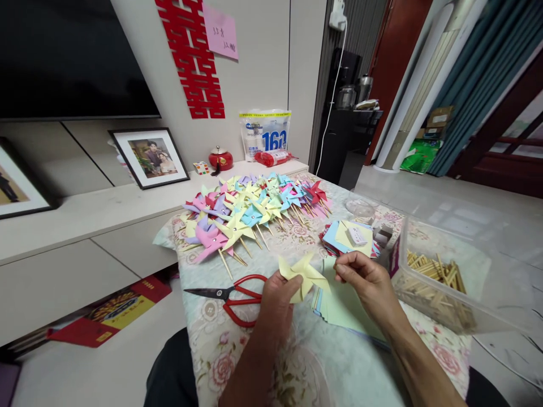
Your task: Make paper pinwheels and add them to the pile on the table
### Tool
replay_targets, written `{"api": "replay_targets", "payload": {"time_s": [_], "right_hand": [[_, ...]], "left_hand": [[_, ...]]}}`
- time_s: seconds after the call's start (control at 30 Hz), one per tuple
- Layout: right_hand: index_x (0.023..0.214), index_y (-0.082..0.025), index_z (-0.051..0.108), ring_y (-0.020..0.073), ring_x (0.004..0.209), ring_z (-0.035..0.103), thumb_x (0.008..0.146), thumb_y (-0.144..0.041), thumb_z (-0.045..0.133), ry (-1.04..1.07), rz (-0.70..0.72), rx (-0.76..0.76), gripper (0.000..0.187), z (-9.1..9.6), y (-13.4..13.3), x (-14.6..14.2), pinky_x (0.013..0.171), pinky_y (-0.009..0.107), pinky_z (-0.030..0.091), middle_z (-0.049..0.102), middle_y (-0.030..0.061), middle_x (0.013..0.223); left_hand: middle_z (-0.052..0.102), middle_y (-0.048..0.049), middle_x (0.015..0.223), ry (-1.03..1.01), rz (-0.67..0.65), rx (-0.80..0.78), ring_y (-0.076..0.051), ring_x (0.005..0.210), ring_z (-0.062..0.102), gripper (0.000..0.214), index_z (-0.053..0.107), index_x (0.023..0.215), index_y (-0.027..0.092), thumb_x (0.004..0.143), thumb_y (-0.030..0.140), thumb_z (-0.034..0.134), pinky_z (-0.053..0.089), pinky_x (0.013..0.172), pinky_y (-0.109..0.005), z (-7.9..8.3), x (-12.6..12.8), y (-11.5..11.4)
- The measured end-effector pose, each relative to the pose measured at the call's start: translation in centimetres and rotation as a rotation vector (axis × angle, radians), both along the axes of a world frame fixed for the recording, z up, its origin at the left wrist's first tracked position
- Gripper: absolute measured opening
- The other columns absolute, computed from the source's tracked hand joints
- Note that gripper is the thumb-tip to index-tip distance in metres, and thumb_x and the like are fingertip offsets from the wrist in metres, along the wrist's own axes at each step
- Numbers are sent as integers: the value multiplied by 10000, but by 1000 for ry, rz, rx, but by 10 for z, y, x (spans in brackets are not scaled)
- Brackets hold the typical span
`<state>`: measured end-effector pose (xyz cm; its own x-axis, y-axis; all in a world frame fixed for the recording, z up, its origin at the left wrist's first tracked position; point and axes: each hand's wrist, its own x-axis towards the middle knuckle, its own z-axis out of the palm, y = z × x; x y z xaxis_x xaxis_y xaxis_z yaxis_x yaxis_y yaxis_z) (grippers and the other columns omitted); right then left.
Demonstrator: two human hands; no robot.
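My left hand [280, 299] grips a pale yellow paper pinwheel [306, 272], its thumb pressed near the centre where the folded tips meet. No stick shows on this pinwheel. To its right, my right hand [360, 274] has thumb and forefinger pinched together; whatever they hold is too small to make out. Below that hand lies a stack of pale green paper sheets [345, 305], partly covered by it. Red-handled scissors [237, 297] rest to the left, with the blades pointing left and the handles close to my left hand.
Finished pinwheels on sticks [250, 212] cover the table's far side. A clear plastic box [441, 305] of short wooden sticks [436, 271] stands at the right. Behind the right hand are coloured paper squares [339, 237] with a small white box [356, 236] on top.
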<state>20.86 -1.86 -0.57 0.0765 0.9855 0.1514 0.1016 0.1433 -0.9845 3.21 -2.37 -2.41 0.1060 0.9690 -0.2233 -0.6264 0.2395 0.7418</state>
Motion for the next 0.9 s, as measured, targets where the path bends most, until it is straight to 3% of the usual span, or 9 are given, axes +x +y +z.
{"api": "replay_targets", "payload": {"time_s": [0.07,0.17,0.3,0.5,0.9], "right_hand": [[796,-191,673,166,692,618,784,-407,725,-3,10,48,223,3,-3,-3,674,282,486,661,23,757],[776,-204,687,215,950,629,829,-339,684,-121,48,152,145,6,-9,-12,862,341,476,687,68,974],[784,-222,706,271,1267,503,869,-291,656,-342,86,207,121,6,-14,-21,1111,475,292,620,80,1323],[776,-226,722,302,1369,389,877,-292,654,-428,69,195,138,3,-15,-26,1138,506,246,550,64,1437],[767,-251,735,331,1339,423,849,-327,714,-389,12,177,114,-5,-13,-26,1120,541,252,570,62,1412]], "left_hand": [[753,-55,769,26,36,-4,-176,690,651,331,750,870,112,594,272,839,493,697,-279,-1,2,1],[766,-59,784,58,61,-5,-198,702,674,372,754,921,112,595,265,845,490,699,-292,-4,4,2],[781,-76,844,59,59,-9,-231,772,700,398,752,968,114,611,267,840,480,707,-297,-6,5,1],[778,-60,789,69,58,-27,-199,693,683,337,752,898,109,604,252,837,491,688,-286,-3,10,-2],[777,-24,778,158,74,96,-159,704,679,242,772,912,146,682,222,784,504,678,-237,-12,17,-5]]}}
